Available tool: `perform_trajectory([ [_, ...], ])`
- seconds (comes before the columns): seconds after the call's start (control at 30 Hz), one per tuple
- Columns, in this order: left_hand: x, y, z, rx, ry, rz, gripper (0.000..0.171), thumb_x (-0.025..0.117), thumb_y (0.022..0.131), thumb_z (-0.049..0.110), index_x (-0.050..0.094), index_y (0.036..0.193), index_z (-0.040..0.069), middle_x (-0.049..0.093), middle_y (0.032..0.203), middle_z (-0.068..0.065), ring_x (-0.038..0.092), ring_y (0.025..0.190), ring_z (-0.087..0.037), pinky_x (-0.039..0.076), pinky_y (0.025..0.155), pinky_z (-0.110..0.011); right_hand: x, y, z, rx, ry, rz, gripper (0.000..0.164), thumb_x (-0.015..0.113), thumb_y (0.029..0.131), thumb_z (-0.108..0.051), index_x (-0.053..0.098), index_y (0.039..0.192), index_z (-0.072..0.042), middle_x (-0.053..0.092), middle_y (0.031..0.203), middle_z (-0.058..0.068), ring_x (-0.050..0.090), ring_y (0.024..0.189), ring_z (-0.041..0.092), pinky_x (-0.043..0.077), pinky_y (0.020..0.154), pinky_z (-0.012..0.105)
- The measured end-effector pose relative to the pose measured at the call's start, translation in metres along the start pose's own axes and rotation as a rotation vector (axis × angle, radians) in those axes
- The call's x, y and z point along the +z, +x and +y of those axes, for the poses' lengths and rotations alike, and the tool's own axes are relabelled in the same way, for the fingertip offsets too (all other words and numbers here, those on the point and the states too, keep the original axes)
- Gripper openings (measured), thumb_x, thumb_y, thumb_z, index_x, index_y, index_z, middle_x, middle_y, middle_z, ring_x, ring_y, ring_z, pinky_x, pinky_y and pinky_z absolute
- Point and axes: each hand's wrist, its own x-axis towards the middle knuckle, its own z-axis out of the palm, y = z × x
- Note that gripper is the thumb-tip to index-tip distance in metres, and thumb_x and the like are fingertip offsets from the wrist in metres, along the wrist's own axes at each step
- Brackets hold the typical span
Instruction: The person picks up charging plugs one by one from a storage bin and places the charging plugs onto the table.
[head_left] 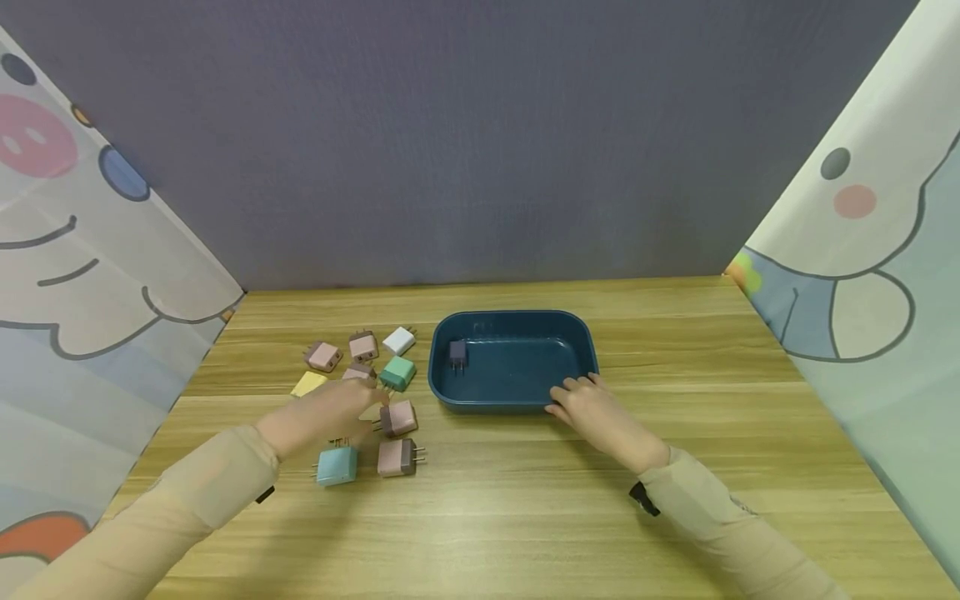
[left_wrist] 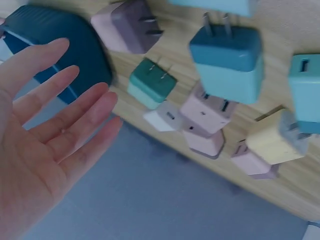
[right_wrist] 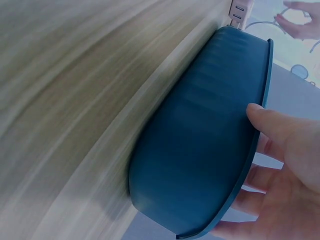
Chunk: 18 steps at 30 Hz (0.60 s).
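In the head view my left hand (head_left: 330, 412), slightly blurred, hovers over several plug chargers. The left wrist view shows the hand (left_wrist: 45, 150) with fingers spread and nothing in its palm. Near it are a green charger (head_left: 397, 372), a pink charger (head_left: 402, 417), a yellow charger (head_left: 308, 384) and a light blue charger (head_left: 337, 466). My right hand (head_left: 600, 417) grips the near right rim of a dark blue tray (head_left: 510, 407), thumb on the outer wall and fingers over the edge. Inside the tray's left end lies a dark purple charger (head_left: 457, 353).
A white charger (head_left: 400, 340) and more pink chargers (head_left: 363, 345) lie left of the tray. Another pink charger (head_left: 396, 458) sits nearer the front. Behind the wooden table (head_left: 525, 517) stands a grey panel (head_left: 480, 150), with cartoon-printed cloth (head_left: 862, 292) at both sides.
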Motion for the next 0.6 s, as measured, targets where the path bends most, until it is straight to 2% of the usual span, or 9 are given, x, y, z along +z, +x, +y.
perform_trajectory([
  [0.1,-0.004,0.007,0.0,0.036,0.034,0.036,0.03,0.069,0.074,0.011,0.062,0.101,0.0,0.059,0.095,-0.014,0.059,0.078,-0.023,0.05,0.063,-0.029,0.0,0.0,0.0,-0.001,-0.006,0.002,0.014,0.063,0.081,-0.022,0.061,0.08,-0.008,0.057,0.073,0.005,0.058,0.069,0.025,0.045,0.076,0.052],
  [0.23,-0.01,0.016,0.001,0.078,0.054,0.092,0.027,0.069,0.075,0.012,0.063,0.1,0.003,0.06,0.093,-0.011,0.06,0.076,-0.019,0.049,0.062,-0.025,0.0,0.0,0.0,0.0,-0.006,-0.002,0.014,0.062,0.082,-0.022,0.061,0.081,-0.008,0.058,0.074,0.005,0.058,0.07,0.026,0.045,0.076,0.052],
  [0.33,-0.015,0.025,0.002,0.096,0.037,0.119,0.024,0.067,0.077,0.011,0.063,0.099,0.004,0.059,0.091,-0.01,0.058,0.068,-0.015,0.047,0.057,-0.023,0.0,0.001,0.0,0.003,-0.003,-0.014,0.014,0.062,0.082,-0.022,0.062,0.081,-0.008,0.058,0.075,0.006,0.058,0.071,0.025,0.044,0.076,0.053],
  [0.47,-0.023,0.037,0.005,0.1,0.014,0.099,0.022,0.063,0.08,0.01,0.062,0.102,0.004,0.059,0.099,-0.013,0.06,0.071,-0.017,0.047,0.059,-0.024,-0.001,0.001,0.0,0.006,0.0,-0.024,0.013,0.062,0.081,-0.022,0.06,0.079,-0.009,0.057,0.074,0.005,0.058,0.07,0.025,0.044,0.076,0.053],
  [0.6,-0.03,0.048,0.007,0.086,0.028,0.061,0.025,0.061,0.083,0.013,0.06,0.106,0.003,0.057,0.107,-0.016,0.061,0.083,-0.022,0.049,0.064,-0.026,-0.001,0.001,0.0,0.002,0.0,-0.019,0.013,0.063,0.081,-0.022,0.06,0.079,-0.009,0.056,0.073,0.004,0.058,0.069,0.025,0.044,0.076,0.052],
])
